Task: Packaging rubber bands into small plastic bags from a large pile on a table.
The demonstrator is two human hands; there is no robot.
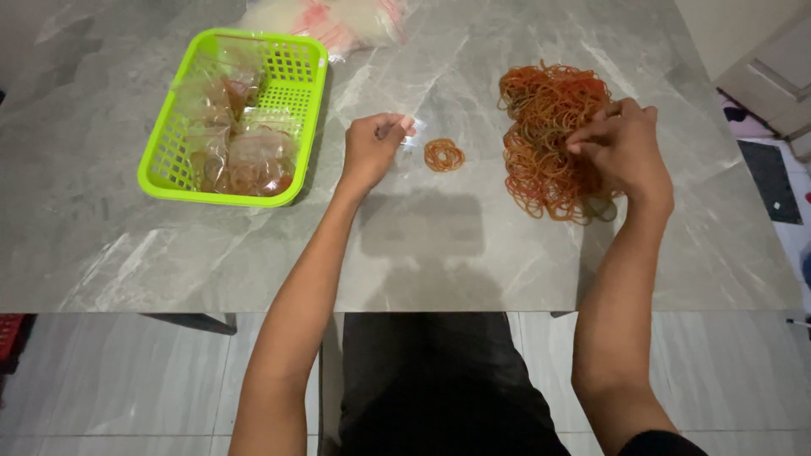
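Sitting at a grey marble-patterned table (127, 253), a person in dark clothing reaches both bare forearms forward over its near edge; pale floor tiles show below that edge. Right hand (621, 148): resting on the near right part of a large heap of rubber bands (545, 135), orange and red with a few greenish ones, fingers curled and pressed together into the bands, seemingly pinching some, though which strands cannot be told. Heap lies right of centre, loosely spread, edges trailing toward the near side. Left hand (372, 148): left of centre, fingers closed in a pinch on the edge of a small clear plastic bag (414, 135), thin and hard to make out against the stone. Small bunch of rubber bands (443, 155): orange, roughly circular, flat on the table between the two hands, just beside the left fingertips, apart from the heap. Whether it lies on or inside the clear bag cannot be told. Farther left, well apart from the hands: lime-green plastic basket (308, 101) with lattice walls, holding several filled clear bags (249, 156) of bands. At the far edge, beyond the basket: stack of empty plastic bags (334, 19) with red markings, partly cut off by the frame.
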